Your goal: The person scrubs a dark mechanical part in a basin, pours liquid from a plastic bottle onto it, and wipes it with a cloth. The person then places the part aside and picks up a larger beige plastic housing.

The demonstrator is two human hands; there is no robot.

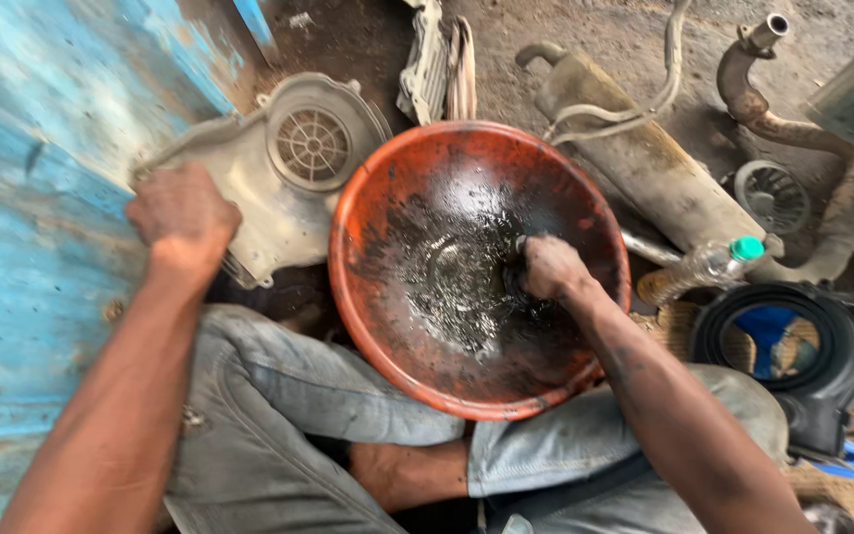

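Left hand [182, 213] fisted on the grey fan cover [279, 178] — right hand [549, 267] curled tight on something dark in the orange basin [368, 188].

An orange basin [368, 188] is seen, its inside smeared black and grey with oily liquid. A pale grey fan cover [279, 188] shows a round ribbed grille. The wall [42, 148] is painted blue, worn to white and rust in patches. The muffler [644, 163] is dull beige, its pipe [753, 104] rusted brown. A clear bottle [709, 265] carries a green cap. A black housing [822, 366] is seen over blue parts. Grey trousers [269, 415] are stained.
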